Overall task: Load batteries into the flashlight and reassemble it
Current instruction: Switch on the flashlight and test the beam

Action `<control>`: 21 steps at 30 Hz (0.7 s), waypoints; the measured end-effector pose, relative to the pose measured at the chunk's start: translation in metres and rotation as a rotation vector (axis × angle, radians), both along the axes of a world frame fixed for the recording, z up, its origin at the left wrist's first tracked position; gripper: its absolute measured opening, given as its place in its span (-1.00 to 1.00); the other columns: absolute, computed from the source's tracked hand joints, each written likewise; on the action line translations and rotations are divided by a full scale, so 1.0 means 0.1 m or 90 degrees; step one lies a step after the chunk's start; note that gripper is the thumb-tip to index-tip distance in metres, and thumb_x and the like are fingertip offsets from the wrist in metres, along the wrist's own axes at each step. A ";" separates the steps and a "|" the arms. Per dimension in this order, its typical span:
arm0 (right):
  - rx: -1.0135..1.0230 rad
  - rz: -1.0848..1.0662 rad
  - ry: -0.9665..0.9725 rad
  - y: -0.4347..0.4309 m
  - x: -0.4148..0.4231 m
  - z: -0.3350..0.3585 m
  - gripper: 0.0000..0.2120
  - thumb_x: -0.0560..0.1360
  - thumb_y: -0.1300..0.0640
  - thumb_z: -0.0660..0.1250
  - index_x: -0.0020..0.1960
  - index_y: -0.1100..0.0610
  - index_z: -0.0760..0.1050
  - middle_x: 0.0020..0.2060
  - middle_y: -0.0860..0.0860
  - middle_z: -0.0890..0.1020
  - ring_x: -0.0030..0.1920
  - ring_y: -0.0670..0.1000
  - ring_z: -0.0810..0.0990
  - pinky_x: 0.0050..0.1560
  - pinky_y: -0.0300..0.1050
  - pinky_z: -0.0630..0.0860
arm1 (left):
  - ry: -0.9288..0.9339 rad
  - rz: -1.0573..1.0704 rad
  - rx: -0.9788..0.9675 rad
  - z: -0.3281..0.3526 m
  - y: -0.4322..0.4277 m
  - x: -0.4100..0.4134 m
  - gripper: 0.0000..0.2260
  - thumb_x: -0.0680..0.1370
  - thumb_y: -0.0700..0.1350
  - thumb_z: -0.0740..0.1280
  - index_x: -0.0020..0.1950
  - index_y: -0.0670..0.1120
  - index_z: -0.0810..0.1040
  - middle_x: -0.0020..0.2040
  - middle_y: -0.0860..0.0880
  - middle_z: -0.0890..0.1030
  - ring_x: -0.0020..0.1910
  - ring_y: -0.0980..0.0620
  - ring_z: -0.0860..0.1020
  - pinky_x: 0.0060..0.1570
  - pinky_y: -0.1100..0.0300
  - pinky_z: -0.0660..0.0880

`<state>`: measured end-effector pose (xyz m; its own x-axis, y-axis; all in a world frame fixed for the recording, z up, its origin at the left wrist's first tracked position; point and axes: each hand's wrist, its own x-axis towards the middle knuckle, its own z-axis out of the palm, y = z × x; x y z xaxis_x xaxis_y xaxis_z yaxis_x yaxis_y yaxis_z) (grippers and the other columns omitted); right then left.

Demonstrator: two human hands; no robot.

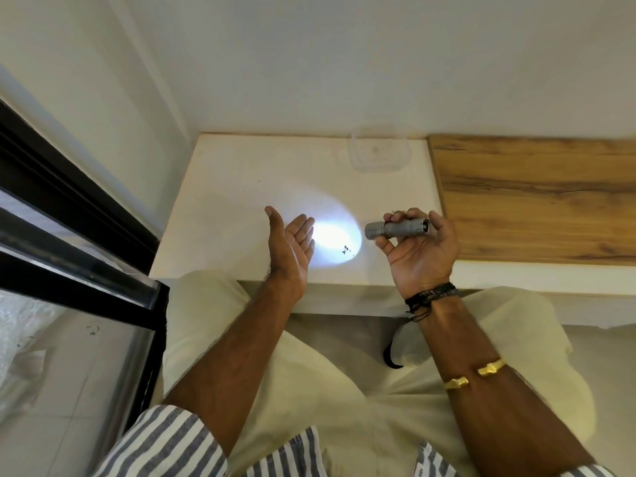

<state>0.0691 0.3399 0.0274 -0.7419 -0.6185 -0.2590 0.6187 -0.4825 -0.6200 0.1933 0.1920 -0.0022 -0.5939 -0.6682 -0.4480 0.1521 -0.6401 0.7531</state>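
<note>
My right hand [418, 251] grips a small grey flashlight [395, 229], held level with its head pointing left. The flashlight is lit and throws a bright oval beam [335, 241] on the white tabletop [241, 187], reaching the fingers of my left hand. My left hand [290, 247] is open, palm turned toward the light, fingers straight, and holds nothing. It hovers a short way left of the flashlight's head. A few small dark specks [346, 249] lie on the table inside the lit patch.
A clear plastic container [380, 151] stands at the back of the white table by the wall. A wooden panel [537, 197] lies on the right part of the table. A black-framed glass door [69, 235] runs along the left.
</note>
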 end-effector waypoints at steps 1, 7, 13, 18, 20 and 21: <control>0.027 0.000 0.037 -0.02 0.00 0.01 -0.88 0.51 0.10 0.25 -0.14 0.14 0.46 -0.14 0.09 0.54 -0.09 0.08 0.61 -0.10 0.03 0.56 | 0.001 0.001 0.001 0.00 0.00 0.01 -0.18 0.55 0.43 -0.09 0.53 -0.16 0.30 0.52 -0.14 0.36 0.52 -0.09 0.28 0.53 0.00 0.14; 0.142 -0.070 0.317 -0.07 0.09 -0.03 -0.77 0.44 0.48 0.31 -0.12 0.16 0.49 0.03 0.14 0.66 0.09 0.29 0.62 0.01 0.14 0.63 | 0.001 0.010 -0.008 -0.01 -0.01 0.01 -0.18 0.55 0.44 -0.10 0.52 -0.17 0.30 0.51 -0.15 0.37 0.51 -0.09 0.30 0.53 -0.02 0.15; 0.090 -0.053 0.433 -0.09 0.13 0.01 -0.81 0.44 0.46 0.37 -0.14 0.20 0.49 0.26 0.25 0.63 0.45 0.14 0.48 0.32 0.41 0.47 | -0.006 0.016 -0.021 -0.03 -0.01 0.01 -0.19 0.55 0.43 -0.11 0.52 -0.15 0.31 0.50 -0.12 0.39 0.49 -0.10 0.34 0.52 -0.03 0.19; 0.152 -0.024 0.340 -0.06 0.14 0.04 -0.71 0.41 0.49 0.28 -0.17 0.12 0.56 0.02 0.22 0.70 0.04 0.31 0.70 -0.04 0.16 0.67 | 0.002 0.037 -0.015 -0.03 -0.03 0.02 -0.19 0.56 0.41 -0.12 0.54 -0.17 0.27 0.52 -0.14 0.36 0.52 -0.08 0.29 0.54 0.00 0.14; 0.234 -0.055 0.344 -0.05 0.14 0.00 -0.72 0.40 0.51 0.26 -0.19 0.14 0.54 -0.15 0.14 0.68 -0.11 0.25 0.68 -0.15 0.08 0.67 | -0.002 0.044 -0.014 -0.02 -0.03 0.03 -0.20 0.56 0.42 -0.11 0.54 -0.15 0.27 0.52 -0.13 0.35 0.53 -0.10 0.28 0.54 -0.02 0.13; 0.252 -0.073 0.344 -0.05 0.13 -0.01 -0.70 0.40 0.54 0.25 -0.20 0.16 0.52 -0.19 0.12 0.66 -0.13 0.22 0.65 -0.17 0.07 0.68 | -0.006 0.044 -0.015 -0.02 -0.03 0.03 -0.20 0.56 0.42 -0.11 0.54 -0.14 0.27 0.53 -0.13 0.35 0.53 -0.11 0.27 0.54 -0.03 0.13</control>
<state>0.0824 0.3348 0.0262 -0.8857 -0.4636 -0.0240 0.1310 -0.2001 -0.9710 0.1965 0.1893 -0.0039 -0.5421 -0.7179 -0.4367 0.1886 -0.6104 0.7693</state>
